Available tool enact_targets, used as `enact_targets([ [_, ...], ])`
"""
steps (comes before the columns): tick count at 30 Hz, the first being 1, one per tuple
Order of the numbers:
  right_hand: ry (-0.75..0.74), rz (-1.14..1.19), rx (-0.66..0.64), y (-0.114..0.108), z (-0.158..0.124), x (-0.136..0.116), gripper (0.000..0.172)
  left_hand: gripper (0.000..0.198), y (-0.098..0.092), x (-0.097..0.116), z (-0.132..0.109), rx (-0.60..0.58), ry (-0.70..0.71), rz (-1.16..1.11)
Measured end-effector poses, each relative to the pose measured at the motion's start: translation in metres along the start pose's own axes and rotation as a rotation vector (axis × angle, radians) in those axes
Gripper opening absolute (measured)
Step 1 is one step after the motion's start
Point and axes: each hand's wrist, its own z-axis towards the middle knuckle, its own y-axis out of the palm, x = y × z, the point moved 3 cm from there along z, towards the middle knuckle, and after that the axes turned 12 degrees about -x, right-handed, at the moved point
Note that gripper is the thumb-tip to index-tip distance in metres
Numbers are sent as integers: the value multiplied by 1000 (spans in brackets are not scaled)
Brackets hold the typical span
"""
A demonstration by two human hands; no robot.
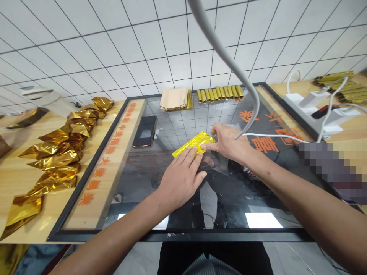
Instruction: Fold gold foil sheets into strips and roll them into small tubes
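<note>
White cable [228, 54] dangles closest to the camera; past it the left hand [177, 181] has its fingers flat and together on a gold foil strip [184, 148], with the right hand's thumb [210, 146] touching one end, can't tell if that's a pinch. Foil's on the glass tabletop [172, 124] and looks super light, slick and easy to crease, so probably best taken by its short ends

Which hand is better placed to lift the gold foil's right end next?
Probably the right hand: its thumb lies on that end of the gold foil, while the left hand has its fingers on the near edge.
</note>
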Motion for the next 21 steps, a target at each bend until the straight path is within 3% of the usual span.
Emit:
enact_targets([
  [9,118,40,-28,-5,9,18,37,60,0,0,0,9,-3,-10],
  [15,108,106,-38,-10,9,19,27,61,1,1,1,11,-12,2],
  [21,100,109,49,-9,2,10,47,60,1,1,0,16,-15,9],
])
